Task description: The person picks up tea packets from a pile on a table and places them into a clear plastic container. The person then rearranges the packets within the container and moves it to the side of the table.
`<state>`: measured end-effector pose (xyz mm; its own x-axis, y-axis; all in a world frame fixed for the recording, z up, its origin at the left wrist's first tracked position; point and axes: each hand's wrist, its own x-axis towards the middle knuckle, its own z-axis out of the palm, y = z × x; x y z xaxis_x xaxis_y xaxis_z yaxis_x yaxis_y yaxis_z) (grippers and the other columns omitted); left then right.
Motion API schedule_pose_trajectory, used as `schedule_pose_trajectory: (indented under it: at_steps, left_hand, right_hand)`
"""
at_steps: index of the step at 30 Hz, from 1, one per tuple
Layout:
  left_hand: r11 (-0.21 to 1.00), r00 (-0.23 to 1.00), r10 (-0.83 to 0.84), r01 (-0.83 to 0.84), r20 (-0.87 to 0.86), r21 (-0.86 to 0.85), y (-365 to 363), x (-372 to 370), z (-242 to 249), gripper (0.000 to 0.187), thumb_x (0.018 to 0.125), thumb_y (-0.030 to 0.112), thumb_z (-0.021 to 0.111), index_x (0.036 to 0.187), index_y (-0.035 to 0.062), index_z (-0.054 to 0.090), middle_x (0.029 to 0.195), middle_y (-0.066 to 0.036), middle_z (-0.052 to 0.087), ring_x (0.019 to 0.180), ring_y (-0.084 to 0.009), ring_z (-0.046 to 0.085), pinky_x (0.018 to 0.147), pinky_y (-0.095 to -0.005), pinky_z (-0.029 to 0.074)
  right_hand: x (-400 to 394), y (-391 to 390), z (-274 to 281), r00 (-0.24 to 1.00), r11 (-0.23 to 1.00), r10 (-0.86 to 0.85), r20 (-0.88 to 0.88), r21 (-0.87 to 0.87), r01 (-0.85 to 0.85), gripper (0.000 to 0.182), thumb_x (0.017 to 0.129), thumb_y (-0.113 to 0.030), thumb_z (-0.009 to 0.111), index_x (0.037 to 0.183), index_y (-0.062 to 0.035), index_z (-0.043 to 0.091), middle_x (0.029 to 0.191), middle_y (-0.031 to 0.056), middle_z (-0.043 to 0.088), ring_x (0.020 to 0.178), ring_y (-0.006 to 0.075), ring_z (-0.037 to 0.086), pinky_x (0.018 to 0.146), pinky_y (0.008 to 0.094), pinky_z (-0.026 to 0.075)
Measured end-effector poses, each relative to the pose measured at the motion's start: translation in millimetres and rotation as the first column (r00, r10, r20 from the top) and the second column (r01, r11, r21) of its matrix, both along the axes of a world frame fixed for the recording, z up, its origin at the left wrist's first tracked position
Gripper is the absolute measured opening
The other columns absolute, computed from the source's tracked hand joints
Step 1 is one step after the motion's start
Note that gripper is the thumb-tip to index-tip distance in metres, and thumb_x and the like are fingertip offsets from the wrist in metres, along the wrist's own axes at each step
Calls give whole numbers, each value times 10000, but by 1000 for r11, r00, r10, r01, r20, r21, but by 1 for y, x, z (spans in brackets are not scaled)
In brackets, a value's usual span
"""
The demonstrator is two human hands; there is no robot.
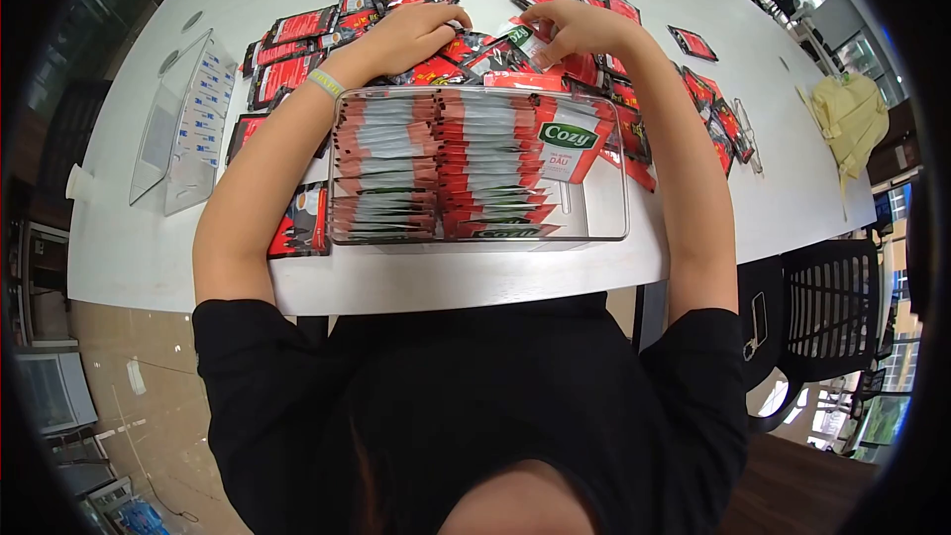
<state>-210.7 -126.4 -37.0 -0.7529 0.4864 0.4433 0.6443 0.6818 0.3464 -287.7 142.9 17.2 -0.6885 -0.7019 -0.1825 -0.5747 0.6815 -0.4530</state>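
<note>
Many "Cozy" packets (568, 151) in clear bin (584, 223); right hand (582, 30) at "Cozy" sachet (521, 37), left hand (411, 38) over red-black pouches (436, 71); grips unclear.

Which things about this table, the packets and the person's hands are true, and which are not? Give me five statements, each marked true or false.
1. The clear box nearest the person holds two rows of packets. True.
2. Both hands are inside that box. False: the left hand and right hand are beyond its far edge, among loose packets.
3. The wristband is on the right wrist. False: it is on the left.
4. A yellow cloth lies at the person's right end of the table. True.
5. The clear holder at the person's left is full of packets. False: none show in it.
</note>
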Motion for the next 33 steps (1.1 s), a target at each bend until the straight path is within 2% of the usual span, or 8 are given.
schedule_pose_trajectory:
  at_steps: [3, 6, 11, 14, 19, 23, 29, 33]
  left_hand:
    - [1000, 1000, 5, -5, 28, -9, 1, 1, 3, 319, 949, 240, 454, 1143, 48, 618, 1048, -170, 675, 985, -341, 636, 890, -405, 484]
    - [1000, 998, 22, -21, 59, -14, 3, 3, 6, 349, 967, 334, 508, 1135, 52, 625, 1031, -158, 681, 975, -329, 642, 872, -397, 488]
    - [998, 999, 13, -15, -35, -54, 1, 1, 1, 458, 937, 472, 590, 1142, 65, 635, 1111, -176, 676, 1041, -341, 637, 912, -404, 487]
    - [998, 998, 9, -13, -58, -61, 1, 0, 0, 447, 929, 459, 611, 1151, 72, 637, 1117, -169, 678, 1049, -334, 640, 911, -398, 490]
    - [998, 996, -38, 35, -75, -48, 0, -3, -1, 414, 932, 428, 615, 1159, 82, 641, 1116, -139, 687, 1044, -320, 649, 902, -387, 497]
    - [998, 998, -37, 35, -51, -47, 0, -4, -3, 420, 936, 422, 605, 1176, 80, 644, 1135, -129, 686, 1043, -310, 648, 904, -383, 492]
    - [998, 998, -42, 41, -35, -44, 0, -4, -2, 420, 935, 416, 607, 1178, 75, 645, 1139, -130, 685, 1043, -313, 646, 907, -381, 490]
    - [998, 998, -34, 31, -46, -63, 1, -2, 2, 419, 934, 410, 612, 1176, 70, 645, 1138, -135, 685, 1044, -318, 645, 909, -382, 489]
  right_hand:
    - [1, -1, 6, 994, 994, 98, -40, -53, -100, 650, 707, -222, 841, 1245, 12, 563, 1029, 88, 583, 851, 192, 607, 736, 299, 492]
    - [12, 3, 7, 996, 954, -78, 33, -288, 85, 473, 772, -183, 804, 1128, 23, 571, 921, 75, 599, 764, 144, 653, 659, 281, 542]
    - [14, 26, -3, 961, 939, -228, -156, -297, 175, 376, 864, -129, 711, 1168, 9, 539, 873, 73, 681, 740, 125, 684, 658, 253, 533]
    - [38, 50, -15, 917, 772, -332, -222, -622, 129, 382, 863, -125, 700, 1204, -28, 558, 917, 128, 700, 769, 171, 712, 662, 271, 530]
    - [69, 80, 27, 1000, 553, 0, -15, -833, -13, 271, 895, -98, 687, 1129, 2, 594, 817, 53, 679, 714, 91, 662, 648, 233, 506]
    - [115, 88, 53, 948, 673, 286, 142, -734, -93, 156, 865, -115, 723, 897, -25, 599, 761, -3, 624, 622, 42, 541, 554, 215, 408]
    - [127, 70, 40, 838, 797, 290, -462, -368, -478, 261, 750, -79, 771, 743, -16, 518, 810, 14, 511, 723, 123, 459, 563, 273, 327]
    - [127, 75, 49, 803, 772, 279, -527, -375, -514, 249, 729, -108, 779, 777, -6, 557, 810, 72, 533, 779, 232, 530, 647, 354, 431]
